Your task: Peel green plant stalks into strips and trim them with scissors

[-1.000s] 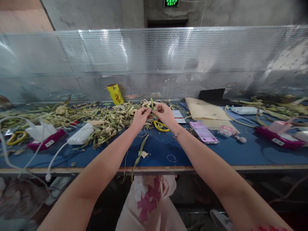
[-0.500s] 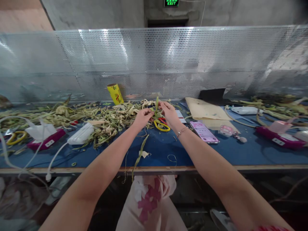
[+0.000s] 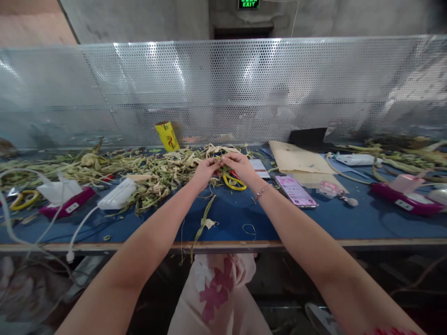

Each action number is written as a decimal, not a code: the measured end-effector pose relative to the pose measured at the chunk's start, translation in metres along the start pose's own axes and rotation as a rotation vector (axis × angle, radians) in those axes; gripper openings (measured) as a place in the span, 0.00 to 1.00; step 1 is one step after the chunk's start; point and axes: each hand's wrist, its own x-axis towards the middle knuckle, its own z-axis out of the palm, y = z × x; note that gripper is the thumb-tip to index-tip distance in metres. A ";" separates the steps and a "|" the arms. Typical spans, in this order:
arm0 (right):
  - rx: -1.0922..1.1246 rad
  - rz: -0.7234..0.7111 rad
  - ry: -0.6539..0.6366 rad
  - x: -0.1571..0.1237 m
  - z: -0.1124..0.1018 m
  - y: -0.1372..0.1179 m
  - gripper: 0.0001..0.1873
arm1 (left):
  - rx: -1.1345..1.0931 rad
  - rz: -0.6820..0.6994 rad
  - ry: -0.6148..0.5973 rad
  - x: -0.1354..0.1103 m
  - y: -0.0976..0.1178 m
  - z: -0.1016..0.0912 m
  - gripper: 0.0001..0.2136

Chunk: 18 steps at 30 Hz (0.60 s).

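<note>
My left hand (image 3: 207,168) and my right hand (image 3: 240,164) meet over the blue tabletop, their fingertips pinched together. Between them is a green plant strip (image 3: 219,161), mostly hidden by the fingers. Just below my right hand lie scissors with yellow handles (image 3: 235,183); their blades are hidden. A heap of dried, curled plant strips (image 3: 167,170) spreads behind and to the left of my left hand. One long plant strip (image 3: 204,223) with a pale scrap hangs over the table's front edge.
To the right lie a lit phone (image 3: 296,190), a pink case (image 3: 328,189) and a brown paper sheet (image 3: 300,158). Purple power strips (image 3: 66,208) with cables sit at both sides, and a white charger (image 3: 118,193) on the left. A perforated metal screen (image 3: 226,93) stands behind.
My right hand has come left and slightly down to meet my left hand. The green strip that stood up between the hands is now mostly covered by fingers.
</note>
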 end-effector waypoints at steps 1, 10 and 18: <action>-0.007 -0.004 -0.003 0.000 -0.001 0.000 0.14 | 0.004 0.004 0.004 0.000 0.000 0.000 0.13; -0.038 0.011 0.012 0.000 -0.003 -0.001 0.10 | 0.027 0.038 0.023 0.001 -0.001 -0.003 0.09; -0.118 -0.007 0.087 0.002 -0.005 0.009 0.07 | 0.162 0.088 0.028 0.003 -0.003 -0.007 0.08</action>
